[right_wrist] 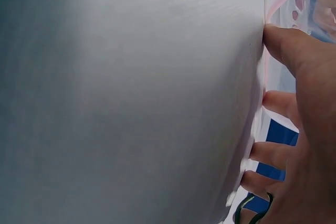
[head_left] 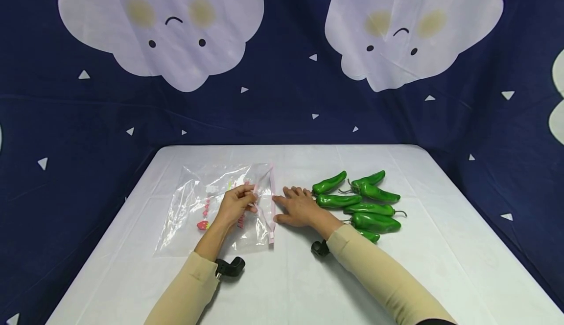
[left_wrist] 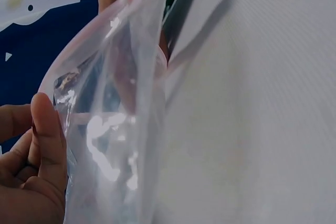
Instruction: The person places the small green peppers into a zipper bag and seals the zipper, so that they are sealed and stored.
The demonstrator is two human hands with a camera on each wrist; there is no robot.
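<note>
A clear zip bag (head_left: 185,217) with a pink zip edge and red strawberry prints lies flat on the table. My left hand (head_left: 235,205) pinches the upper layer of its mouth between thumb and finger. In the left wrist view the left hand (left_wrist: 37,156) holds that lifted pink edge, and the mouth gapes. My right hand (head_left: 301,208) rests palm down with fingers spread, thumb and index fingertips at the lower pink edge. In the right wrist view the right hand (right_wrist: 310,103) touches the tabletop with its fingertips. A pink slider (head_left: 270,237) sits at the near end of the zip.
Several green peppers (head_left: 374,222) lie in a loose group right of the right hand, one green pepper (head_left: 338,201) close by its fingers. The white table (head_left: 282,286) stands before a dark blue cloth backdrop (head_left: 282,104) with cloud prints.
</note>
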